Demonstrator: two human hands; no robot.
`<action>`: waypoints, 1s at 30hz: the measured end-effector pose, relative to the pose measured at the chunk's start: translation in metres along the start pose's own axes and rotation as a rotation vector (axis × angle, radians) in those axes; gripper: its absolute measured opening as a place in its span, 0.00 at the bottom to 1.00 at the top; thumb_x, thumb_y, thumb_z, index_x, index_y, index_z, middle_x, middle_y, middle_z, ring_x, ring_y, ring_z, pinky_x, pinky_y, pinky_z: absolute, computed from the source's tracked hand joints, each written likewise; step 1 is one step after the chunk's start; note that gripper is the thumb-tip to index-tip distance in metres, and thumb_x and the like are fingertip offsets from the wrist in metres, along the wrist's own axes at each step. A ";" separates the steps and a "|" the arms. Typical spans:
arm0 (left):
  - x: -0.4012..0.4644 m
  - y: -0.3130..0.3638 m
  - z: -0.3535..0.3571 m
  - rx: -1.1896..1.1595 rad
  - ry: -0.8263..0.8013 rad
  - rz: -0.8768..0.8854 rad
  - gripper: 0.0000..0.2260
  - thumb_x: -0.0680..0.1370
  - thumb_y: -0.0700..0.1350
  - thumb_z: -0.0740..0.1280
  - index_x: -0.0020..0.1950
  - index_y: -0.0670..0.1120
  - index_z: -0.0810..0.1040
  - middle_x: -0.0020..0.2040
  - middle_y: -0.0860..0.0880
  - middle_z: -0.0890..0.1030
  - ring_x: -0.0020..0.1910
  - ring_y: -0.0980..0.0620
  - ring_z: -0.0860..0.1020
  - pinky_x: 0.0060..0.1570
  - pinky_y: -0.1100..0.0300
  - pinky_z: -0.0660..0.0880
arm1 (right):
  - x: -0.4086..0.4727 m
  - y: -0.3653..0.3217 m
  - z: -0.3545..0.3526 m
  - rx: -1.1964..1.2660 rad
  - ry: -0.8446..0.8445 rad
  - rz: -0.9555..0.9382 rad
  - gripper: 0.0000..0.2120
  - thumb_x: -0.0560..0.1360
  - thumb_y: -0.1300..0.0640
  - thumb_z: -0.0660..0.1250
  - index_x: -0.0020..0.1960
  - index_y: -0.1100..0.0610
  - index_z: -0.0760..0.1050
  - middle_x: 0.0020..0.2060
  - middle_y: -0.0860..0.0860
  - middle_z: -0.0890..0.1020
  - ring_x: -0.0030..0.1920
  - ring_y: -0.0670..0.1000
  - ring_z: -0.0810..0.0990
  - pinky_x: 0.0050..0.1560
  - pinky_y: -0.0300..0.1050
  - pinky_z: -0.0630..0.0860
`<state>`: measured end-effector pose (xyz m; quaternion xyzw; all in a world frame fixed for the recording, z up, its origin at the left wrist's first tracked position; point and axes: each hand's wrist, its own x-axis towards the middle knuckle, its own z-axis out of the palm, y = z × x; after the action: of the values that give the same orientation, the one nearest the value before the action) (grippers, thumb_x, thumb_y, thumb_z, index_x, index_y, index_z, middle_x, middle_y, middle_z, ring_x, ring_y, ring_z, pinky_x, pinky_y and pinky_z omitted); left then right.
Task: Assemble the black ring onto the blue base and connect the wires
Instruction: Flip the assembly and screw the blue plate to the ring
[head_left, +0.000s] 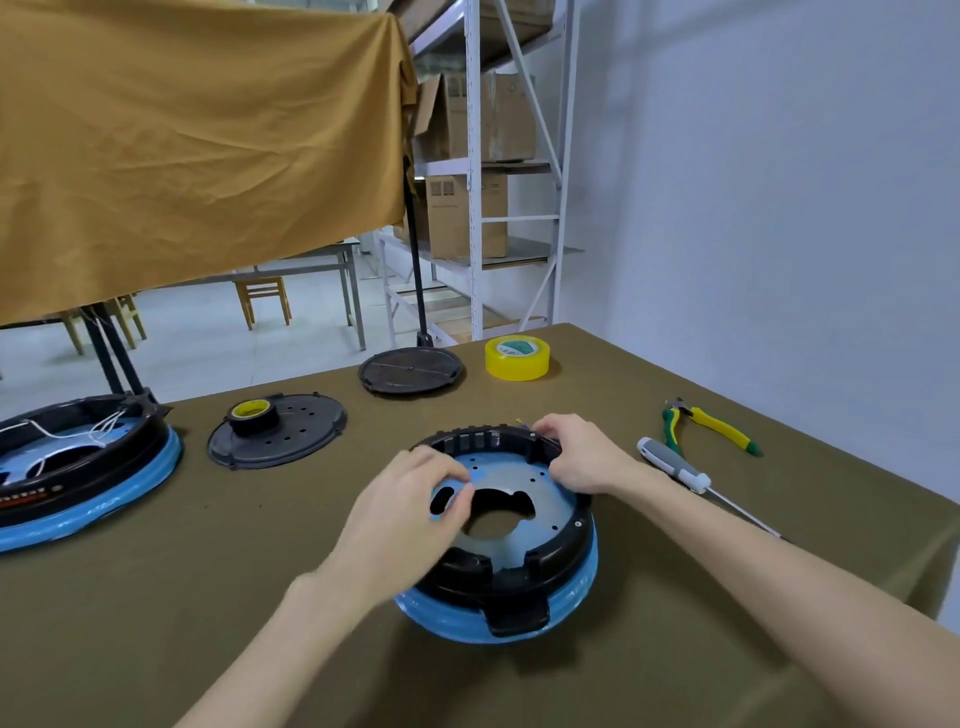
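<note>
On the olive-green table (649, 649) the black ring (558, 540) sits on top of the blue base (574, 597), whose blue rim shows all round the near and right edge beneath it. The pair stands near the middle of the table, a little to the right. Inside the ring lies a flat blue-grey plate (540, 488) with a large cut-out in its middle and small holes.

The left hand (410, 512) comes in from the near left and lies over the left side of the ring, its fingers curled down onto the plate beside an oval opening; it seems to pinch the plate's edge there, though the blur makes that hard to be sure of. The right hand (579, 452) reaches across from the near right to the far right of the ring, fingers bent and closed on the ring's rim, where thin wires (524, 425) poke out just beyond the fingertips.

To the right lie a grey-handled screwdriver (675, 465) and, further off, green and yellow pliers (709, 423). At the far edge sits a roll of yellow tape (517, 357) beside a round black lid (411, 371). Left of the hands a roll of black tape (253, 415) stands on a black disc (280, 434). At the far left edge is a second base with a black ring (78, 467), white wires lying loose inside it.
</note>
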<state>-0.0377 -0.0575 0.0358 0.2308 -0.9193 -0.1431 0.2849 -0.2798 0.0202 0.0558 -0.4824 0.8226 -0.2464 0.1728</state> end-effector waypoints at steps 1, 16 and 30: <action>0.012 -0.002 -0.001 0.043 -0.105 -0.018 0.11 0.84 0.55 0.62 0.64 0.56 0.80 0.66 0.62 0.77 0.66 0.61 0.73 0.68 0.60 0.71 | 0.003 -0.001 0.001 -0.033 0.005 0.016 0.16 0.74 0.68 0.65 0.61 0.60 0.77 0.55 0.56 0.81 0.55 0.58 0.80 0.48 0.47 0.75; 0.056 -0.007 0.039 0.217 -0.670 0.006 0.26 0.88 0.54 0.52 0.85 0.48 0.54 0.85 0.52 0.51 0.84 0.51 0.52 0.82 0.52 0.52 | 0.012 -0.006 0.012 -0.263 0.201 -0.003 0.08 0.80 0.62 0.63 0.47 0.63 0.79 0.41 0.61 0.81 0.42 0.65 0.79 0.45 0.55 0.79; 0.056 0.009 0.039 0.174 -0.623 0.141 0.26 0.85 0.45 0.61 0.83 0.53 0.61 0.84 0.51 0.58 0.82 0.48 0.57 0.79 0.46 0.59 | -0.005 -0.009 0.002 -0.294 0.012 0.178 0.07 0.77 0.61 0.67 0.43 0.58 0.69 0.38 0.57 0.78 0.27 0.57 0.83 0.22 0.43 0.76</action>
<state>-0.1046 -0.0735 0.0339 0.1351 -0.9848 -0.1074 -0.0216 -0.2695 0.0205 0.0598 -0.4263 0.8903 -0.1100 0.1164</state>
